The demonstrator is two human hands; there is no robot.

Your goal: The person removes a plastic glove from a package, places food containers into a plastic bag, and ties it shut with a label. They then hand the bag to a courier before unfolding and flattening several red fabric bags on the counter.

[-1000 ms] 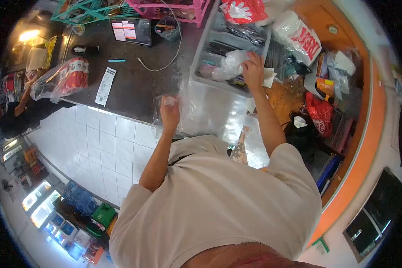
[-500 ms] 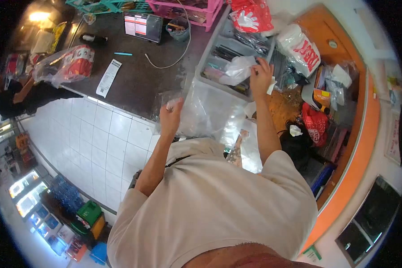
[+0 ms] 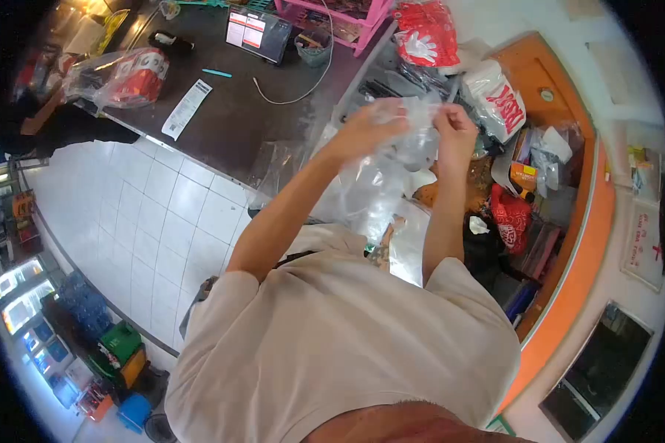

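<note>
A thin translucent plastic bag (image 3: 421, 131) hangs between my two hands, over the grey divided tray (image 3: 345, 103). My right hand (image 3: 457, 127) is closed, pinching the bag's right side between thumb and fingers. From the left, my left hand (image 3: 368, 131) reaches in with its fingers at the bag's other side; they are smeared by motion, and I cannot tell whether they grip it. Dark slender items lie in the tray's compartments behind the hands. Below them, clear plastic sheeting (image 3: 358, 188) covers the counter's near corner.
On the dark counter (image 3: 233, 122) lie a printed receipt (image 3: 187, 109), a blue pen (image 3: 216, 73) and a white cable. A tablet (image 3: 257, 34) and a cup (image 3: 312, 49) stand behind. Red-and-white packages (image 3: 426, 37) and a white bag (image 3: 493, 100) sit right. Another person's arm (image 3: 43, 117) shows far left.
My left hand has swung up and right to the plastic bag. The right hand has lifted the bag from the tray and moved slightly right. The view has shifted a little.
</note>
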